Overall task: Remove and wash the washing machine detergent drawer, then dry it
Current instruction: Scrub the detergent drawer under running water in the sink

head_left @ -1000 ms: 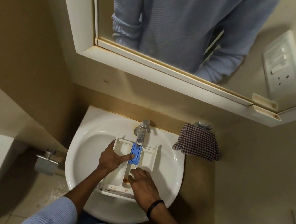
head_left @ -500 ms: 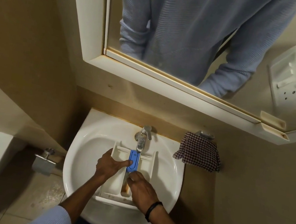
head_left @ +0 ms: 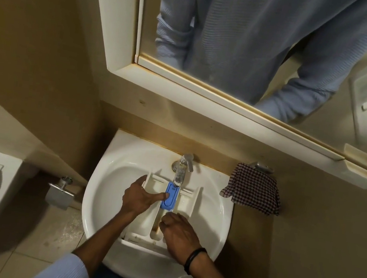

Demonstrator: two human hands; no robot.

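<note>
My left hand point(head_left: 139, 197) grips the drawer point(head_left: 186, 204) in the sink's point(head_left: 115, 176) middle under the tap point(head_left: 182, 169), steadying it for rinsing, while my right hand's point(head_left: 178, 233) curled fingers dig inside, holding what I cannot tell.

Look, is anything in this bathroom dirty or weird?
Yes. The white plastic detergent drawer lying in the round white sink has brownish grime in its middle channel, beside the right hand. Brown staining also lines the bottom of the white mirror frame.

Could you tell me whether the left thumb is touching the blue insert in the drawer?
Touching: the head view shows the thumb of the left hand lying on the blue insert, no gap.
</note>
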